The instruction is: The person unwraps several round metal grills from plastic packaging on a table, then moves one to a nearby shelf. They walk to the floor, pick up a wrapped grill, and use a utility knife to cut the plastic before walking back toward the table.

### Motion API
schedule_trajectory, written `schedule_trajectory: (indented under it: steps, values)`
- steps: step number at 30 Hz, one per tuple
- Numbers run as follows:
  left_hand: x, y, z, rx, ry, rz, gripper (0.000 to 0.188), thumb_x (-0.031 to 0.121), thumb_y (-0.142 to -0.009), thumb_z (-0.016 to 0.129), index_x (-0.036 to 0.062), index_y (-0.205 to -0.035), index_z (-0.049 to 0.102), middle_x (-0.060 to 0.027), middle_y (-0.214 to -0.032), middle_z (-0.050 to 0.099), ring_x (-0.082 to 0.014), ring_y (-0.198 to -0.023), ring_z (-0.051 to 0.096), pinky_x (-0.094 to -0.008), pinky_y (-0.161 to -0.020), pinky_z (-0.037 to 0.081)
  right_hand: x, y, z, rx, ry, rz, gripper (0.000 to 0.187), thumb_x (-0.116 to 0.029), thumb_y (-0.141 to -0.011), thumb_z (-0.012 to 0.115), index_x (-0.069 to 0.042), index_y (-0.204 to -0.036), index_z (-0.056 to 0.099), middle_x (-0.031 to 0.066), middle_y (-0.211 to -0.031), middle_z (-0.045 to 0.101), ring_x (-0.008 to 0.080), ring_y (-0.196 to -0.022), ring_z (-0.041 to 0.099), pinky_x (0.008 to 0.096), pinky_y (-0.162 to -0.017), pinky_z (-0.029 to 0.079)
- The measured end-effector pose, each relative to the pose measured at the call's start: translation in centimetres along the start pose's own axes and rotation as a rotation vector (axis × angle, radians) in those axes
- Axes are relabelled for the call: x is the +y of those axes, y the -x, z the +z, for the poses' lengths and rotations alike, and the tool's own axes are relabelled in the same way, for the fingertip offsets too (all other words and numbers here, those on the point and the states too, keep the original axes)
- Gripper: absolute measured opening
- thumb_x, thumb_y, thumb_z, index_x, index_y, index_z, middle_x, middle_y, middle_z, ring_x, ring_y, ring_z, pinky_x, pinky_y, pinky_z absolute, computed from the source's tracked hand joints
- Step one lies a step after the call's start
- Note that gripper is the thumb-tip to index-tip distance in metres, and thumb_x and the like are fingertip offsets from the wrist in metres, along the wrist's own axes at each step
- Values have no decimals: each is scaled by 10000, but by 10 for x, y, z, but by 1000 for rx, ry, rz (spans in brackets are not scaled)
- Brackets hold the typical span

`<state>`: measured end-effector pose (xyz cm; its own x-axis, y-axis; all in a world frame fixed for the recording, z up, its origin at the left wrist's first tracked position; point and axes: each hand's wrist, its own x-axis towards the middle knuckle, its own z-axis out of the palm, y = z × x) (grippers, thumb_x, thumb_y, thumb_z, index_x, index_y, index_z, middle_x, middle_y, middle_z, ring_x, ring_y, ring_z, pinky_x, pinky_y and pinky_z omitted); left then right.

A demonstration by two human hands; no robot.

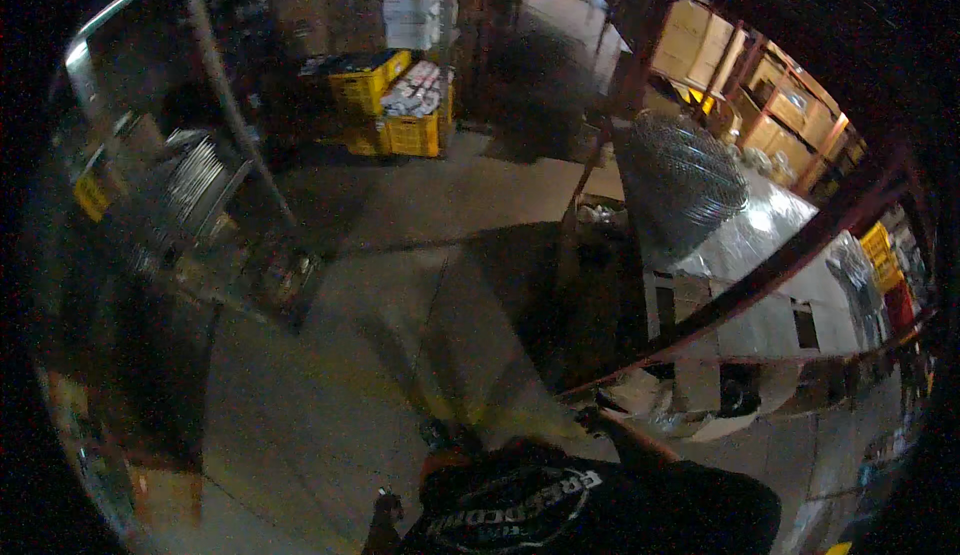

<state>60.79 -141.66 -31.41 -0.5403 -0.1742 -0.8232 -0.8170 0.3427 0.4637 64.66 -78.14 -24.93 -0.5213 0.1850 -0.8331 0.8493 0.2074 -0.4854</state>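
Observation:
Low in the view, my left hand (388, 508) hangs beside my body over the concrete floor (400, 285). A small bright spot shows at its fingers, too blurred to name. My right hand (597, 421) is held out to the right, dark and smeared, near the lower edge of a rack with cardboard boxes (640, 392). Neither hand's fingers show well enough to tell whether they grip anything.
Yellow crates (412, 135) are stacked ahead, some filled with packages. On the left stands a metal-framed cart or shelf (215, 85) with goods. A dark red rack beam (740, 285) crosses the right side, before a silvery wrapped stack (790, 225) and a wire mesh roll (690, 170).

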Motion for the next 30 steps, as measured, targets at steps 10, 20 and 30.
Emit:
schedule_trajectory:
  steps: [10,20,30]
  values:
    - [496,-235,-66,108,105,355,535,315,-847,587,45,-1285,437,-142,-1177,492,-252,-1016,498,-365,-828,421,-61,-75,-38,59,-335,391,534,-406,-818,648,-36,-1183,521,119,-898,633,223,-733,609,377,-651,494]
    - [670,-296,93,-136,-254,107,562,337,-855,578,53,-1313,419,-149,-1225,475,-265,-1060,489,-378,-859,415,-397,-318,-275,219,-189,5,550,-413,-816,648,-37,-1194,515,133,-915,634,232,-749,612,385,-670,495]
    - [993,-474,217,-257,-513,177,589,358,-862,568,60,-1341,401,-155,-1274,459,-277,-1104,481,-390,-890,409,-634,-496,-438,421,-201,-108,565,-420,-814,647,-38,-1206,509,148,-931,636,241,-766,616,393,-688,496]
